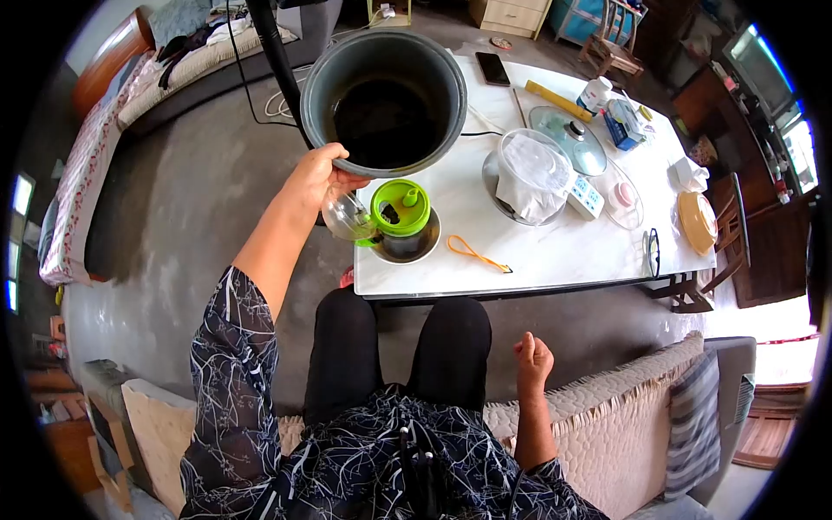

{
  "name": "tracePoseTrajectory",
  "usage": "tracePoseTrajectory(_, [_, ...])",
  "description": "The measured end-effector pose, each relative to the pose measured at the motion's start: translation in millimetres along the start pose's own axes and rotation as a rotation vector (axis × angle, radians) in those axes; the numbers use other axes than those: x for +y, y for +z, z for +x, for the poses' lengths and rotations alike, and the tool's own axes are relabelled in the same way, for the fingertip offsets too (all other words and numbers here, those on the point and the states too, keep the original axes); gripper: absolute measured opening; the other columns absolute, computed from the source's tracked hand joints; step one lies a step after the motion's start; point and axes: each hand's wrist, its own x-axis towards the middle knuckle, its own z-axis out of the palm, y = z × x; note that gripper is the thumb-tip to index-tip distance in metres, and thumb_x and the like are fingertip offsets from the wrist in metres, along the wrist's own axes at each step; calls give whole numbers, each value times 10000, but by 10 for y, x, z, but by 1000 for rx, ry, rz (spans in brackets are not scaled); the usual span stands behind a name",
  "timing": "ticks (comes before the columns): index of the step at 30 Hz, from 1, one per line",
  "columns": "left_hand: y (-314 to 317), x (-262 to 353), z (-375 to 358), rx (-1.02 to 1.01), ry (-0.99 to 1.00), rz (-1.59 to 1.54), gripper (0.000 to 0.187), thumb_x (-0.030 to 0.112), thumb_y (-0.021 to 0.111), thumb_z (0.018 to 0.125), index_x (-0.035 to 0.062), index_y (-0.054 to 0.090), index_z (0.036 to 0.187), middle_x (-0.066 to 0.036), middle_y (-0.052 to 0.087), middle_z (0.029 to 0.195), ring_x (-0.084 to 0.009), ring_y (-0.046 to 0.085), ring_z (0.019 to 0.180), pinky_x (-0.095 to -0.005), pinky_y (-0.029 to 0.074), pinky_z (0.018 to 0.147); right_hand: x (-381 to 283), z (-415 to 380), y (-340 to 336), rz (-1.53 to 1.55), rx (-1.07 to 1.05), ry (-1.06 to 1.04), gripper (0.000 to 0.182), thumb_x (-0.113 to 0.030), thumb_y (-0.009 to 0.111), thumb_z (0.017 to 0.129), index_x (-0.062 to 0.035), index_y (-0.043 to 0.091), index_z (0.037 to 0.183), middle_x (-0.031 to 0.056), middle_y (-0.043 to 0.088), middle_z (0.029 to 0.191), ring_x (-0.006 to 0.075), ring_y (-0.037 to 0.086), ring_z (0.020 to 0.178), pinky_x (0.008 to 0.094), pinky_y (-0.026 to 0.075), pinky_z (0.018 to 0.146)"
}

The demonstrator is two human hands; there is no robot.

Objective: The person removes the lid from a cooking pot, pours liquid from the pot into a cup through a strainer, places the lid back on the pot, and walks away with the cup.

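Note:
My left hand (314, 185) grips the rim of a deep grey inner cooking pot (444, 95), thumb on the edge and fingers underneath. The pot is raised and tilted toward me, with dark liquid or a dark bottom inside. Just below it, a bright green strainer-like top (401, 205) with dark bits in it sits over a metal bowl (425, 244) at the table's near left corner. A clear rounded vessel (347, 215) is beside the green top, partly behind my fingers. My right hand (534, 360) is curled closed above the sofa, away from the table, with no object visible in it.
On the white table (390, 282) are an orange loop (472, 251), a white bag-lined bowl (530, 173), a glass lid (572, 143), a phone (492, 69), glasses (652, 251) and a white bottle (596, 91). A black pole (279, 74) stands left of the pot.

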Motion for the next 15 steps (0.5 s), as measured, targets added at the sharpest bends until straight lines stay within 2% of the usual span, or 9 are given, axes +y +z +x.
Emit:
tracePoseTrajectory(7, [-18,-44,122,-5,-32,19,259,110,443,779,-106,491,913,-236,614,829,-313,635,753,-395,525,757,32,-26,37,19,-3,-11,401,-240,499,891,-15,532,561,72,506,536,160,477,481,299,380,480])
tracePoseTrajectory(9, [-6,-66,136,-42,-31,12,263,116,436,784,-103,492,917,-237,615,830,-313,635,754,-399,520,765,-2,-29,37,45,-26,10,431,-286,496,902,-19,527,564,14,477,519,84,433,488,242,355,469])
tracePoseTrajectory(15, [29,-131,200,-59,-20,67,271,124,414,796,-100,491,928,-242,617,838,-323,635,768,-404,514,768,-25,-11,59,55,-7,-13,420,-271,497,900,-22,527,563,13,486,523,84,440,493,246,360,475])
